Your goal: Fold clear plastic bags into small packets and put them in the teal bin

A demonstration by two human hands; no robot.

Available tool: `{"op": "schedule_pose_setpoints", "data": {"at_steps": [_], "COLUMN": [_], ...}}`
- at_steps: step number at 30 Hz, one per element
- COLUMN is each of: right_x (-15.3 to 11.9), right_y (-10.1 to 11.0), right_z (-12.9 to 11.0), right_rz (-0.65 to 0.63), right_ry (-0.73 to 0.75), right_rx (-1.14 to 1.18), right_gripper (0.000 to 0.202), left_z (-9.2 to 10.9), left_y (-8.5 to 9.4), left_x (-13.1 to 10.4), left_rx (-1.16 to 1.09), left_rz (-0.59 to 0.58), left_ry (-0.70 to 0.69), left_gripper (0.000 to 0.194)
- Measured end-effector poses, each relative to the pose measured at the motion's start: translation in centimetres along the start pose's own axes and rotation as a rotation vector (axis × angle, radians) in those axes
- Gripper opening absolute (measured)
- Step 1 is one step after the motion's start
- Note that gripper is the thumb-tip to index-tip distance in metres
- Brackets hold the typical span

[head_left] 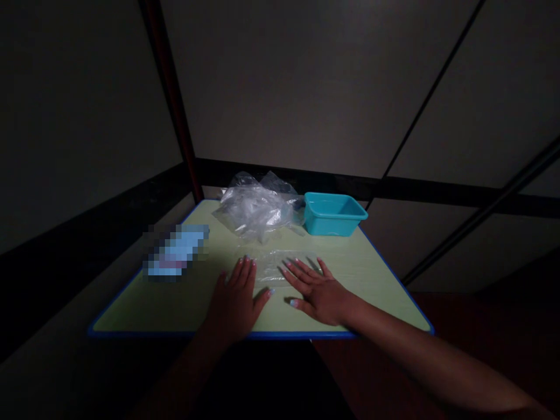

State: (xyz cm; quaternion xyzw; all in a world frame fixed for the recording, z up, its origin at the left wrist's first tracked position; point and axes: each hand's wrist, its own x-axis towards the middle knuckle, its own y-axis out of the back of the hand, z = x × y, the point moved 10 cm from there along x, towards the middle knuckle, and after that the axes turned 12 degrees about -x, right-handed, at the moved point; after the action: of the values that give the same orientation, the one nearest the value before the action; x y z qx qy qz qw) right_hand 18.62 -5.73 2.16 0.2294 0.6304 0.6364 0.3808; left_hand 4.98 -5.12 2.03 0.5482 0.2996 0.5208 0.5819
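Observation:
A clear plastic bag (272, 267) lies flat on the pale yellow-green tabletop (371, 297), hard to make out against it. My left hand (236, 300) rests palm down at the bag's left edge, fingers stretched forward and thumb out to the side. On the right, my right hand (317, 291) is spread, its fingers over the bag's right part. Neither hand grips anything. Behind the flat bag sits a crumpled heap of clear plastic bags (258, 207).
A turquoise plastic basin (335, 224) stands at the back right of the table. At the left edge lies a pixelated, bluish flat object (177, 251) whose kind I cannot tell. The table has a blue rim (262, 335), and panelled walls (284, 87) rise behind it.

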Motion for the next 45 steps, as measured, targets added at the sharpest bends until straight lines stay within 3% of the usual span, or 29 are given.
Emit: {"op": "schedule_pose_setpoints", "data": {"at_steps": [5,10,14,16,19,23,27,35,41,45], "right_x": [-4.0,-5.8,-4.0,-2.1,1.2,3.7,3.8,3.1,1.1,0.0], "right_y": [-1.6,-2.1,-0.1,1.0,1.0,-0.3,-1.0,-0.1,2.5,3.4], "right_z": [3.5,4.6,4.3,4.1,4.2,4.7,5.0,5.0,3.5,0.6], "right_rz": [0.024,0.047,0.096,0.113,0.062,0.009,0.027,0.038,0.194,0.222], "right_ry": [-0.207,-0.272,-0.231,-0.193,-0.156,-0.152,-0.143,-0.100,0.065,0.309], "right_rx": [0.010,0.005,-0.012,-0.014,0.005,0.021,0.059,0.106,0.086,0.133], "right_gripper": [0.066,0.066,0.067,0.070,0.076,0.079,0.080,0.076,0.072,0.052], "left_z": [-0.2,-0.3,1.0,1.9,3.4,4.0,2.8,3.0,1.6,0.6], "left_y": [-0.2,0.3,1.8,2.8,3.4,0.9,-1.6,-1.4,2.7,2.9], "left_x": [0.0,-0.2,0.4,1.6,3.7,5.4,5.5,5.5,3.3,-0.7], "left_rx": [0.000,0.048,0.020,-0.020,-0.082,-0.127,-0.146,-0.142,-0.163,-0.225], "left_rz": [0.017,0.054,0.084,0.107,0.131,0.013,-0.104,-0.089,0.171,0.022], "left_ry": [-0.002,0.008,-0.041,-0.067,-0.157,-0.279,-0.238,-0.266,-0.406,-0.555], "left_gripper": [0.067,0.069,0.060,0.058,0.058,0.062,0.068,0.073,0.056,0.033]}}
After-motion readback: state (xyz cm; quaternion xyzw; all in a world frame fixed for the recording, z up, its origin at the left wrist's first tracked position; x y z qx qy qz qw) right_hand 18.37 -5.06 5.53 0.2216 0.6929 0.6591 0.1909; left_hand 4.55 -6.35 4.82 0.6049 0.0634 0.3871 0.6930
